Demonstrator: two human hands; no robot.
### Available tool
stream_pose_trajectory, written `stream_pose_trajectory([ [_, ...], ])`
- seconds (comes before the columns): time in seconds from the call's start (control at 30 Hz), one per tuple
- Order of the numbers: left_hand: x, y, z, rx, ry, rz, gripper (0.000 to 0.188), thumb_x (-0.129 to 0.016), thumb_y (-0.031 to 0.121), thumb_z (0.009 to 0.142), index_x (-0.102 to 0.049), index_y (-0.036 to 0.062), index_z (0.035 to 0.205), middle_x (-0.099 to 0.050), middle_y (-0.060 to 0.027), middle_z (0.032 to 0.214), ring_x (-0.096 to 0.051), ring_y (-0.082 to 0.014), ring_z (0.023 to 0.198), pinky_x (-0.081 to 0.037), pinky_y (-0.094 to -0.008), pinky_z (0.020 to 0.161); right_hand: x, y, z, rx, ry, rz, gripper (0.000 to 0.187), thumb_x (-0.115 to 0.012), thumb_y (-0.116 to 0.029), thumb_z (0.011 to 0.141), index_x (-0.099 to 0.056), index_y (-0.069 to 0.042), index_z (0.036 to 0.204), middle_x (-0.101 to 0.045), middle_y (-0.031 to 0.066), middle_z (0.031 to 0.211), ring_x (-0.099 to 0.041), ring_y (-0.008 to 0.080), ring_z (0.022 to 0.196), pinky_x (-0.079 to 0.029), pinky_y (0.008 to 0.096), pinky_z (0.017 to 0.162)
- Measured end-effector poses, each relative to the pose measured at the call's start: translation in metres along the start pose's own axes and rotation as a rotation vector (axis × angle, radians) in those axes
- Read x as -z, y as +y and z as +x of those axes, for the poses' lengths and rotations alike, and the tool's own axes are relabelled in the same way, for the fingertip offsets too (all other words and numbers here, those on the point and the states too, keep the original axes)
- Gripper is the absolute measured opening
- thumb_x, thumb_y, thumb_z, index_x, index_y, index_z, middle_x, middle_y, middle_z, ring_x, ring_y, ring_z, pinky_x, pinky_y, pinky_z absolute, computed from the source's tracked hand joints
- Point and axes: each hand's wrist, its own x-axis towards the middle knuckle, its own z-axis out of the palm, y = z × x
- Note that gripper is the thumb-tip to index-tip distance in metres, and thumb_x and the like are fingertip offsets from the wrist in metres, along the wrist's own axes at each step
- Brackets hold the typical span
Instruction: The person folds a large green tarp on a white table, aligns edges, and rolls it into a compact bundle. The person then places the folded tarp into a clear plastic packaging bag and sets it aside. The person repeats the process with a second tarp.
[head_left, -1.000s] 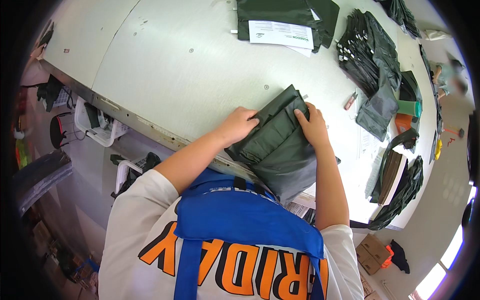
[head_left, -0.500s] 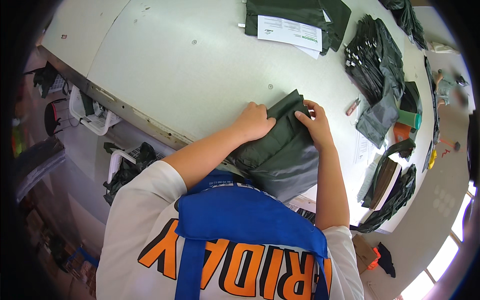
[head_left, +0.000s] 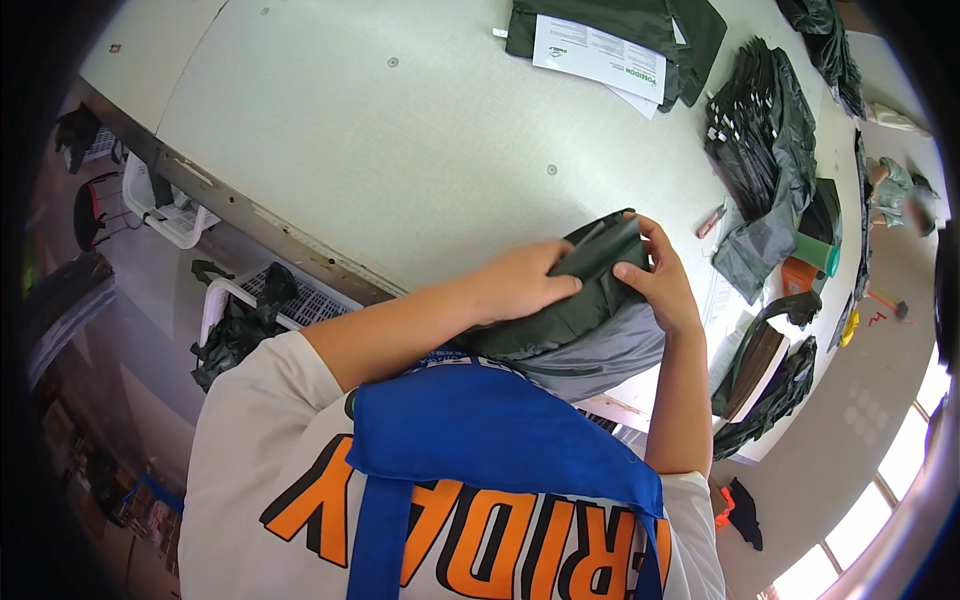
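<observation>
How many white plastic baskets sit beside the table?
2: one white basket at the table's left edge, another nearer the person, holding dark bags. More may be hidden.

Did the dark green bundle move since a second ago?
Cannot tell. The camera itself shifted, so the table slid too. The bundle lies at the table's near edge between the left hand and right hand.

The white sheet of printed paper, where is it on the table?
In the head view, the printed sheet lies at the table's far side, atop a folded dark green bag, well beyond both hands.
</observation>
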Motion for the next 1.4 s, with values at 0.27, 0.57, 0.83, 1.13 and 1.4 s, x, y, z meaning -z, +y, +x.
stream_pose_trajectory([
  [0.27,0.014,-0.003,0.021,0.312,-0.382,-0.404,0.036,-0.043,0.028,0.096,-0.063,0.0068,0.118,-0.064,-0.0074,0.106,-0.059,-0.0106,0.089,-0.046,-0.0271,0.079,0.01,-0.001,-0.015,-0.057,-0.087,0.171,0.057,-0.084,-0.019,0.062,-0.062,0.0,0.11,-0.06,0.0025,0.099,-0.057,0.0162,0.096,-0.042,0.0288,0.091],
  [0.57,0.005,0.012,0.053,0.046,-0.411,0.897,0.03,-0.053,0.028,0.087,-0.069,0.0058,0.098,-0.068,-0.0144,0.092,-0.065,-0.0332,0.091,-0.05,-0.0409,0.074,0.001,0.001,-0.014,0.013,-0.113,0.092,0.041,-0.078,-0.017,0.072,-0.062,0.001,0.105,-0.054,0.0022,0.107,-0.051,0.0153,0.101,-0.039,0.0282,0.092],
  [0.83,0.009,-0.024,0.033,0.111,-0.043,0.095,0.008,-0.061,0.009,0.077,-0.061,0.0036,0.083,-0.065,-0.0182,0.082,-0.063,-0.0337,0.078,-0.047,-0.0422,0.065,0.003,0.008,-0.015,0.065,-0.023,-0.035,0.042,-0.065,-0.03,0.089,-0.055,0.0,0.116,-0.057,0.0044,0.104,-0.051,0.0136,0.098,-0.039,0.0277,0.091],
  [1.13,0.002,-0.005,0.04,-0.304,0.373,0.427,0.013,-0.062,0.009,0.077,-0.053,0.0051,0.085,-0.063,-0.0161,0.075,-0.061,-0.0364,0.071,-0.046,-0.0418,0.062,-0.002,0.009,-0.023,0.224,0.075,-0.251,0.037,-0.068,-0.023,0.086,-0.058,0.002,0.112,-0.055,0.0113,0.107,-0.056,0.0203,0.093,-0.043,0.0297,0.086],
  [1.4,0.013,0.015,0.044,-0.532,0.414,0.762,0.01,-0.063,0.014,0.079,-0.058,0.0063,0.081,-0.062,-0.0108,0.072,-0.061,-0.0316,0.066,-0.048,-0.0419,0.057,-0.041,-0.013,-0.024,0.168,0.211,-1.119,0.034,-0.069,-0.021,0.079,-0.061,-0.001,0.105,-0.048,0.0221,0.117,-0.059,0.0364,0.096,-0.052,0.0417,0.08],
])
